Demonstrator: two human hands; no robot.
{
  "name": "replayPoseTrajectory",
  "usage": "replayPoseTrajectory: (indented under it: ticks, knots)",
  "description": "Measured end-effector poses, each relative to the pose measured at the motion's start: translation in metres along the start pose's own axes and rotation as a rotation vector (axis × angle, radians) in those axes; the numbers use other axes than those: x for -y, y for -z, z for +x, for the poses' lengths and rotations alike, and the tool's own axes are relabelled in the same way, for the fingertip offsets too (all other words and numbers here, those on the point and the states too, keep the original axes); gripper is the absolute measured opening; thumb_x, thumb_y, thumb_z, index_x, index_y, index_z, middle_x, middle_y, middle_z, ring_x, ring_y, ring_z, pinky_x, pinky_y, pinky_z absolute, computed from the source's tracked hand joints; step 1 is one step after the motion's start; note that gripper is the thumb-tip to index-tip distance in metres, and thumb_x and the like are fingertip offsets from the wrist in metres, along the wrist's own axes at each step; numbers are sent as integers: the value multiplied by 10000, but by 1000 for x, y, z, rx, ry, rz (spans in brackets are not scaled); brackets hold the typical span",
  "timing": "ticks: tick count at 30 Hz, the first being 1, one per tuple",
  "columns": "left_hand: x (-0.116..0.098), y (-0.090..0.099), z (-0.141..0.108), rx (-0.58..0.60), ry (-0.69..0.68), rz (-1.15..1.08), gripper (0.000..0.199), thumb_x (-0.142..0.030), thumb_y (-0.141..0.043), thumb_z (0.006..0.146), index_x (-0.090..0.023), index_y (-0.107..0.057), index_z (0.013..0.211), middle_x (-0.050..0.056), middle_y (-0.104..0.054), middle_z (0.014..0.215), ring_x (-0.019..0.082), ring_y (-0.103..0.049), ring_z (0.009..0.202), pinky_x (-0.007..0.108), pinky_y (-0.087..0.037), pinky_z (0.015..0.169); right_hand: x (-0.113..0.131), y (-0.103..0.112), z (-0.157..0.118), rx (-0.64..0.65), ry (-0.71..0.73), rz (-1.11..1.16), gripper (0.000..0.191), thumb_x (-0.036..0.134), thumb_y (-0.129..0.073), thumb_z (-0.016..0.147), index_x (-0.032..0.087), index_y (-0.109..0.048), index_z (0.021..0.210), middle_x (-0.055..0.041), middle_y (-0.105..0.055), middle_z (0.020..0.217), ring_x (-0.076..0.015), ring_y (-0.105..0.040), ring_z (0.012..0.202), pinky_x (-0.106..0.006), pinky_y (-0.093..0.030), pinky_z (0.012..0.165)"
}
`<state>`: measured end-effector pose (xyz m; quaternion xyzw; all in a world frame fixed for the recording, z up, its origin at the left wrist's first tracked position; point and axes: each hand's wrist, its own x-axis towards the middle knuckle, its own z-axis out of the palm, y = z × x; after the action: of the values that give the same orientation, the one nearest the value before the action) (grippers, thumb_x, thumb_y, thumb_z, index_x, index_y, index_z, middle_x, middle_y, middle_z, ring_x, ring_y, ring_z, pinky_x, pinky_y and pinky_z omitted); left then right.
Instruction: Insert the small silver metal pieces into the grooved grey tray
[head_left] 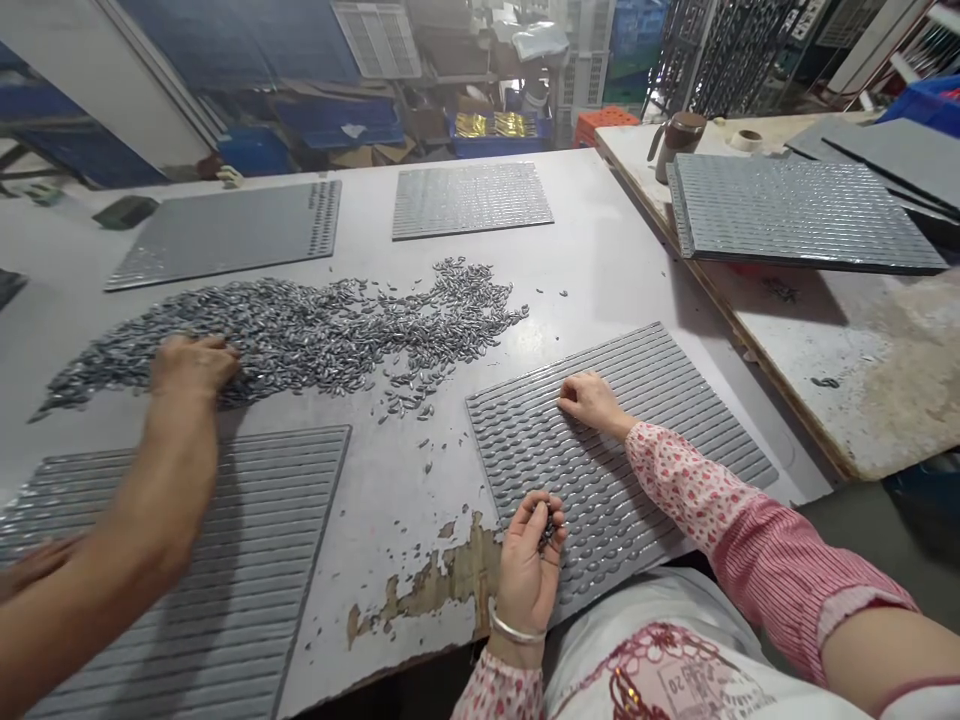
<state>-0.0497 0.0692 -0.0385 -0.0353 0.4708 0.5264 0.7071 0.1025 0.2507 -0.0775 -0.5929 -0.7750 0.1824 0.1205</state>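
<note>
My left hand (529, 560) lies palm up at the near edge of a grey grooved tray (675, 400), fingers curled round several small grey metal pieces. My right hand (592, 400) rests fingertips-down on the tray's upper left part, fingers bent; whether a piece is pinched there is hidden. The tray's near rows hold seated pieces. A wide loose pile of the same metal pieces (337, 330) is spread over the grey table beyond.
A co-worker's bare hand (191, 365) reaches into the pile's left end; their other hand (34, 565) lies on a second grooved tray (262, 560). Two more trays (225, 230) (471, 198) lie farther back. The right-hand table carries a filled tray (795, 210) and a mug (679, 135).
</note>
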Motion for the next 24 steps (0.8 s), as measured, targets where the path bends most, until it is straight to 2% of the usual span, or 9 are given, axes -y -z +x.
replayPoseTrajectory:
  ticks: [5,8,13,18,21,22,24]
  knots:
    - [4,2,0,-17,4,2,207,-178,-732,676,-144,-653,865,38,-656,822,85,-607,656,169,-519,567,14,-8,3,6,83,55,191,383,-612,819,196,-650,816,-32,-619,840,-180,-483,860,-285,-322,775]
    - [4,2,0,-45,12,-4,185,-160,-721,685,-136,-651,855,38,-657,796,82,-604,633,166,-517,552,22,-15,6,1,64,30,237,439,-623,804,204,-657,813,-39,-609,866,-197,-465,899,-301,-315,777]
    - [5,0,2,-57,6,-10,162,-132,-689,719,-137,-643,875,42,-659,811,76,-603,633,157,-515,546,24,-19,10,14,48,22,198,417,-651,783,220,-661,792,-31,-603,886,-207,-456,927,-313,-312,772]
    - [4,-3,5,-87,-4,-69,93,-151,-671,745,-134,-615,817,26,-641,758,63,-577,583,142,-492,494,26,-10,7,8,33,76,176,377,-628,803,204,-657,790,-43,-608,876,-209,-469,924,-332,-329,806]
    - [0,-5,7,-103,-28,-105,89,-157,-679,739,-140,-602,782,8,-624,723,60,-562,560,142,-483,475,30,3,-10,-4,104,290,164,336,-592,835,183,-640,802,-44,-619,849,-187,-500,877,-330,-359,829]
    - [-2,-7,9,-107,-31,-114,85,-150,-678,738,-141,-603,776,4,-620,715,58,-560,556,140,-480,473,33,8,-19,48,169,410,168,336,-590,837,176,-634,807,-40,-621,833,-175,-516,848,-319,-380,817]
    - [-4,-9,11,-110,-40,-133,66,-126,-668,743,-143,-607,764,-7,-609,692,53,-554,546,132,-473,470,39,16,-38,248,325,667,202,369,-615,816,168,-630,830,-27,-626,815,-152,-544,795,-285,-422,762]
